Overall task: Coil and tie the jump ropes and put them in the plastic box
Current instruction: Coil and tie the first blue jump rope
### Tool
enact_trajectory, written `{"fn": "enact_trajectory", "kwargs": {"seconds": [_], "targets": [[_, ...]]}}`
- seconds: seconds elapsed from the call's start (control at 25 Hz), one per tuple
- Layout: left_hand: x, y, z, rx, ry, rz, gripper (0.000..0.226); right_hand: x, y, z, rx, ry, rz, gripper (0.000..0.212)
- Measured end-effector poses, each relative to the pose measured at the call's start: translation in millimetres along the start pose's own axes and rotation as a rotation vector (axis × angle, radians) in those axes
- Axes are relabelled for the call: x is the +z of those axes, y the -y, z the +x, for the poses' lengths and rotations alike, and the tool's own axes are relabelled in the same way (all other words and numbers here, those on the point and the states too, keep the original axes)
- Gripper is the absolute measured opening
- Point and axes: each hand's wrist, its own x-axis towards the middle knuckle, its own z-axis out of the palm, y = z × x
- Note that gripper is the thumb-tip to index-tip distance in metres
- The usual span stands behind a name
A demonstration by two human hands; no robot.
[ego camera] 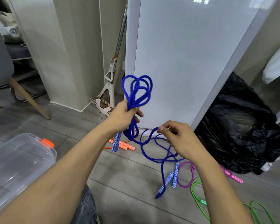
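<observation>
My left hand (124, 114) grips a bundle of blue jump rope (137, 89) loops held upright, with one blue patterned handle (116, 143) hanging below it. A little lower and to the right, my right hand (179, 138) pinches a loose strand of the same rope. The rest of the blue rope trails to the floor, where more blue handles (172, 177) lie. A clear plastic box (14, 165) with an orange latch stands at the lower left.
An orange rope with its handles (125, 145) lies on the floor under my left hand. A pink rope (187, 174) and a green rope (199, 196) lie at the right. A black plastic bag (239, 130) sits right, a white panel (184, 62) ahead, a mop (110, 78) beside it.
</observation>
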Motion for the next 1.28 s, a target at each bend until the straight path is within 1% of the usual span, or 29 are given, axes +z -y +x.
{"fn": "enact_trajectory", "kwargs": {"seconds": [0.12,0.28,0.36,0.44,0.56,0.68,0.8,1.0,1.08,1.12,1.2,1.28], "targets": [[11,-4,-8,-0.015,0.189,-0.002,0.020,3,3,1,-0.026,-0.045,0.050,0.017],[26,-7,-18,-0.006,0.322,-0.043,0.018,6,10,1,-0.034,-0.133,0.131,0.017],[30,-6,-21,-0.004,0.341,-0.090,0.017,6,10,1,-0.027,-0.163,0.151,0.017],[31,-6,-21,-0.003,0.343,-0.083,0.013,7,9,1,-0.022,-0.184,0.166,0.016],[30,-5,-20,0.020,0.349,-0.002,0.007,9,9,1,-0.015,-0.219,0.131,0.014],[26,-3,-18,0.021,0.381,0.100,0.015,10,9,1,0.017,-0.230,0.077,0.020],[21,-1,-16,-0.008,0.411,0.119,0.023,11,10,1,0.015,-0.182,0.082,0.021],[19,-2,-18,-0.046,0.470,0.137,0.014,15,9,1,-0.018,-0.065,0.040,0.023],[19,1,-15,-0.029,0.404,0.098,0.011,13,10,2,0.007,-0.059,0.062,0.023],[19,4,-11,-0.028,0.327,0.043,0.007,11,11,2,0.027,-0.069,0.086,0.024],[17,6,-3,-0.054,0.117,-0.094,0.004,9,12,3,0.055,-0.074,0.154,0.026],[13,8,4,-0.095,-0.088,-0.209,0.008,7,12,1,0.071,-0.051,0.184,0.029]]}}
